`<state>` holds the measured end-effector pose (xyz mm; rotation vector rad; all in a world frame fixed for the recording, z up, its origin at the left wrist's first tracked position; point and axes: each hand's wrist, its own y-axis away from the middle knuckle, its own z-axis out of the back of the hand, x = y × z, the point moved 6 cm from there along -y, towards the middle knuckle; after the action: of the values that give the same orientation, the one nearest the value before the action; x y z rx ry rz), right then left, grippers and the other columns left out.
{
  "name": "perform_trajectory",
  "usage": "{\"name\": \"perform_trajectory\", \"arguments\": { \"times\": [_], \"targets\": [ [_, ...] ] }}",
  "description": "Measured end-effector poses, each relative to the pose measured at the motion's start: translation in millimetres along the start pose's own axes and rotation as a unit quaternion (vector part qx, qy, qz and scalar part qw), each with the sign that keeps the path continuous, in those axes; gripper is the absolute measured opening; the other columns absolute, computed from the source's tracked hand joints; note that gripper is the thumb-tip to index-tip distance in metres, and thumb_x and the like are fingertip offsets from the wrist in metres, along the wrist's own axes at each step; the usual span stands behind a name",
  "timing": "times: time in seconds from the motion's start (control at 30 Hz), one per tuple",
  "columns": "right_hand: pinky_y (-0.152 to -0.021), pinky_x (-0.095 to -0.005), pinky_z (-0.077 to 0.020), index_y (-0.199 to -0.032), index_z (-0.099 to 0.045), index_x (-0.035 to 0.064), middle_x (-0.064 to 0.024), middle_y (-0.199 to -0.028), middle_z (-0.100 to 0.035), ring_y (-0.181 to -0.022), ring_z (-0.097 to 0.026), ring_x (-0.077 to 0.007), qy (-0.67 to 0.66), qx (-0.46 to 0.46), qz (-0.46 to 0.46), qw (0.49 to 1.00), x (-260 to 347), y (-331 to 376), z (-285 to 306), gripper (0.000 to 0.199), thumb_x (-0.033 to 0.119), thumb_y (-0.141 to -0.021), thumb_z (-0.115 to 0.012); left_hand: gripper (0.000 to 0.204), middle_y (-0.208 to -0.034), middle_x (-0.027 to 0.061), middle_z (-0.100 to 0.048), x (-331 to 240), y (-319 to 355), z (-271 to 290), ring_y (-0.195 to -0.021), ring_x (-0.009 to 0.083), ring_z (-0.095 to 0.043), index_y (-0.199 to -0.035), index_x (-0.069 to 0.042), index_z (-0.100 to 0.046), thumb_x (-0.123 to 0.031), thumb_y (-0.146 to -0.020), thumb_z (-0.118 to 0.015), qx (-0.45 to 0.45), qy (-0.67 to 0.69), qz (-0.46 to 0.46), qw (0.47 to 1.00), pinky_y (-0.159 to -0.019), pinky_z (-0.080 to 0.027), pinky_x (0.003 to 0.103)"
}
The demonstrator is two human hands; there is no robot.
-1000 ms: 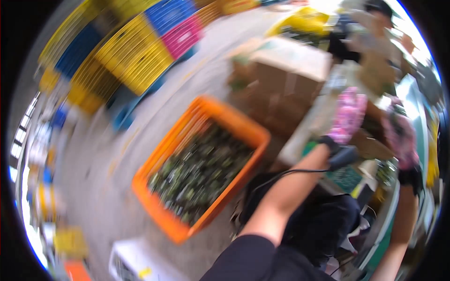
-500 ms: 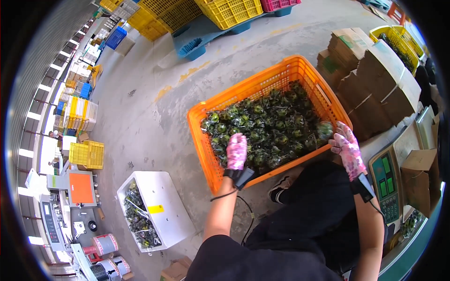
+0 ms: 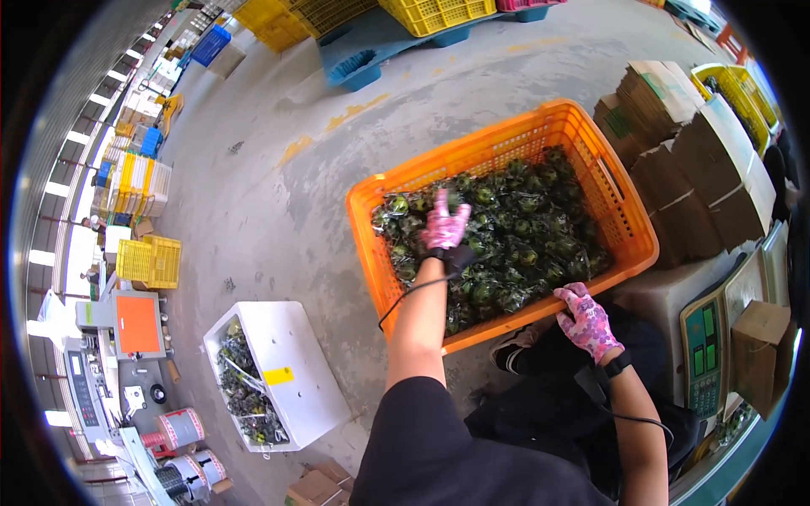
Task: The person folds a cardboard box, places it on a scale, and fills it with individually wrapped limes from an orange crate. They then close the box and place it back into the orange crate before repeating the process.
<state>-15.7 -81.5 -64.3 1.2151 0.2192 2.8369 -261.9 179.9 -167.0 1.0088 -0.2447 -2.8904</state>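
Observation:
An orange plastic crate [image 3: 498,331] stands in front of me, filled with several small dark green items wrapped in clear film [image 3: 527,228]; rounder, brighter green parts show through. My left hand [image 3: 445,223], in a pink patterned glove, reaches over the crate's left half with its fingers spread on or just above the wrapped items. Nothing shows held in it. At the crate's near rim, right of the middle, is my right hand [image 3: 588,320] in a matching glove. Its fingers are loosely bent and apart, with the tips at the rim, and nothing shows in it.
A white foam box [image 3: 308,371] with similar wrapped items lies left of the crate. Stacked flattened cardboard [image 3: 700,160] is at the right, beside a green weighing scale [image 3: 704,354] and a small carton [image 3: 759,346]. A blue pallet [image 3: 359,67] bears yellow crates at the back.
My left hand has moved farther over the wrapped items, its fingers spreading. My right hand has come from the crate's right corner leftward and nearer to me, to the near rim. The view has shifted slightly.

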Motion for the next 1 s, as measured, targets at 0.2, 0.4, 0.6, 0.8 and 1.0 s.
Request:
{"name": "perform_trajectory", "arguments": {
  "times": [0.2,0.4,0.6,0.8,1.0],
  "targets": [
    [-0.084,-0.0392,-0.0519,-0.116,-0.060,0.0094,-0.0100,-0.114,-0.056,-0.101,-0.061,-0.0334,0.003,0.006,-0.012,1.000,-7.3,-4.8,0.8,0.039,0.005,-0.078,-0.064,0.038,-0.099,0.0171,-0.066,-65.8,74.3,-39.7,-0.089,0.0356,-0.065,-0.119,-0.015,-0.062,-0.035,-0.087,-0.065,0.024,-0.020,-0.206,0.978,-0.077,-0.053,0.045],
    [-0.085,-0.0389,-0.0523,-0.118,-0.060,0.0095,-0.0098,-0.121,-0.054,-0.104,-0.061,-0.0338,-0.019,-0.012,0.064,0.998,9.0,-11.7,-2.3,0.041,0.003,-0.077,-0.063,0.047,-0.118,0.0204,-0.060,51.4,31.1,74.2,-0.110,0.0367,-0.056,-0.116,-0.004,-0.059,-0.036,-0.082,-0.061,-0.309,-0.174,0.103,0.929,-0.096,-0.042,0.051],
    [-0.088,-0.0373,-0.0510,-0.118,-0.060,0.0103,-0.0095,-0.122,-0.054,-0.107,-0.059,-0.0328,-0.006,0.004,0.028,1.000,-9.6,-6.8,0.9,0.043,0.002,-0.076,-0.063,0.065,-0.144,0.0102,-0.048,-5.6,75.1,-39.2,-0.137,0.0372,-0.036,-0.146,-0.020,-0.043,-0.055,-0.091,-0.041,0.017,-0.205,-0.032,0.978,-0.114,-0.019,0.054],
    [-0.091,-0.0372,-0.0500,-0.118,-0.060,0.0092,-0.0106,-0.122,-0.054,-0.110,-0.058,-0.0339,-0.025,-0.006,0.042,0.999,-10.0,-6.1,2.3,0.043,0.002,-0.076,-0.063,0.044,-0.117,0.0250,-0.059,34.9,46.9,71.1,-0.111,0.0357,-0.060,-0.118,0.003,-0.049,-0.028,-0.087,-0.058,-0.267,-0.263,-0.012,0.927,-0.082,-0.055,0.046],
    [-0.093,-0.0370,-0.0485,-0.118,-0.059,0.0091,-0.0111,-0.123,-0.054,-0.112,-0.057,-0.0340,-0.029,-0.007,0.045,0.999,-17.0,-3.9,4.4,0.042,0.004,-0.076,-0.062,0.059,-0.125,0.0137,-0.064,61.5,21.7,32.0,-0.115,0.0312,-0.061,-0.115,-0.010,-0.069,-0.053,-0.075,-0.071,0.194,-0.318,0.155,0.915,-0.096,-0.050,0.044]
  ]
}}
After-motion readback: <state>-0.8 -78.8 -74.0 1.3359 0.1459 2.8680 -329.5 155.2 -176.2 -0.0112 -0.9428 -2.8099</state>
